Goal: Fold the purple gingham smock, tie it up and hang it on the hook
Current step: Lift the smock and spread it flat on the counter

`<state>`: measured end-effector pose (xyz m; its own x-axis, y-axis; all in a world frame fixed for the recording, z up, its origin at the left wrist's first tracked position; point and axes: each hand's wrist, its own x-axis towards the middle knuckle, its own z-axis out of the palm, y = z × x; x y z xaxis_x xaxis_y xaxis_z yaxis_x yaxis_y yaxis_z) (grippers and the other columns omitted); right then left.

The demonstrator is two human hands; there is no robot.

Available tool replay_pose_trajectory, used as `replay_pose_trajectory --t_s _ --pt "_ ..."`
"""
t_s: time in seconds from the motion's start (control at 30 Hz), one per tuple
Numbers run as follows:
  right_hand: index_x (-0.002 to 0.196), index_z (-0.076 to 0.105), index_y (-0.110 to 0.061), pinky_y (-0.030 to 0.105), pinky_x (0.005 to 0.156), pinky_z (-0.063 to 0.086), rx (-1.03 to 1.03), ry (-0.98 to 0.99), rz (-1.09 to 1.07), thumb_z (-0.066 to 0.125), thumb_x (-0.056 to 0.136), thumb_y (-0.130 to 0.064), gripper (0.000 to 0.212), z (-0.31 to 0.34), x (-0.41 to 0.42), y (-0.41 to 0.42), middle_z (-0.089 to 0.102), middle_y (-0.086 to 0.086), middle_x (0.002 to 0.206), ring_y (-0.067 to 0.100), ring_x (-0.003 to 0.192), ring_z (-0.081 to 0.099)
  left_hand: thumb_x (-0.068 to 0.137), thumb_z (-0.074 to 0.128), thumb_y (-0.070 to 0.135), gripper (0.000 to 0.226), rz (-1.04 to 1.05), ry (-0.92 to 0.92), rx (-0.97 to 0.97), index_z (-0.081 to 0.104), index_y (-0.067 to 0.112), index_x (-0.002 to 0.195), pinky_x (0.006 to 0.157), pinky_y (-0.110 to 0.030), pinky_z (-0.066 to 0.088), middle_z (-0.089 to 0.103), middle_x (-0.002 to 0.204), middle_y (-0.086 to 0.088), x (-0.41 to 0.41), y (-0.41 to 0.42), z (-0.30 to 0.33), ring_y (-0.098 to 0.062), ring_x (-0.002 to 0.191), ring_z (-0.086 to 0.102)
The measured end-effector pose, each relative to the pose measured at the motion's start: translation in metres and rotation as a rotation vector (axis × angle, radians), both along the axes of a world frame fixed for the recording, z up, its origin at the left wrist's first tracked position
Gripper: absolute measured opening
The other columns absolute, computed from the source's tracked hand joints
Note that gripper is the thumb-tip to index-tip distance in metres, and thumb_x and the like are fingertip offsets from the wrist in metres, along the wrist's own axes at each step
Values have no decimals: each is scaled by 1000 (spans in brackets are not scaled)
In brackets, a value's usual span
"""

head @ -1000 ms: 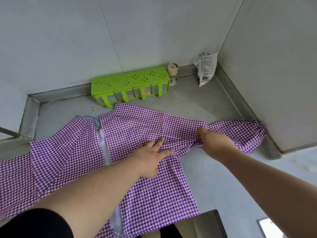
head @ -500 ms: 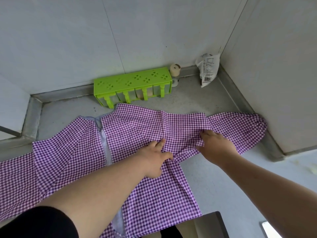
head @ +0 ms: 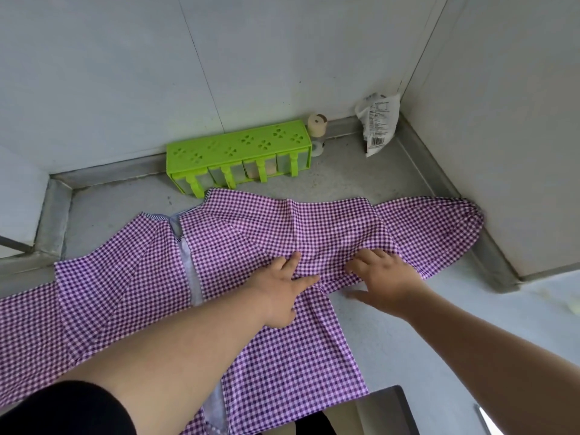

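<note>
**Both hands flat on the smock, sleeve stretched to the right corner**

Nearest to me I see a black sleeve at the lower left, on the left arm reaching forward. The purple gingham smock lies spread on the grey counter, its hem running off the near edge and its left side running out of view. My left hand rests on the cloth near the middle, fingers straight and spread, gripping nothing. Just to its right, my right hand lies palm down with fingers extended onto the fabric where the right sleeve begins; the thumb touches bare counter. I see 2 open hands. The right sleeve reaches into the right corner by the wall. Farther back stands a green rack, a small jar just right of it, and a white packet leaning in the far corner.
</note>
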<state>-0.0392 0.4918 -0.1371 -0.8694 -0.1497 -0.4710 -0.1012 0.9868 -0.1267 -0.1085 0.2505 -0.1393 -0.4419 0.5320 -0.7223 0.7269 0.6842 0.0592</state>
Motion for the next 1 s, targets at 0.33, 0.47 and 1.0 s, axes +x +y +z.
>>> replay_pose_trajectory --t_s 0.33,0.47,1.0 --pt "143 51 -33 50 116 37 103 -33 -32 41 104 -48 43 0 11 -11 28 1 163 28 146 34 98 62 48 86 112 103 86 9 41 165 130 -53 18 -11 176 4 -9 -68 9 -26 162 0" --pt "137 57 -34 58 111 41 159 -128 -113 31 100 -65 55 8 1 -22 14 1 170 33 150 27 95 63 57 89 311 248 55 16 27 165 126 -51 29 13 171 -7 -6 -127 16 -30 156 18" --pt "111 60 -30 40 65 55 -75 214 460 54 89 -20 25 -7 3 -182 56 -6 109 22 85 65 72 67 88 136 526 85 -91 -24 39 162 126 -63 20 -36 170 -5 13 -230 -8 -39 161 -15"
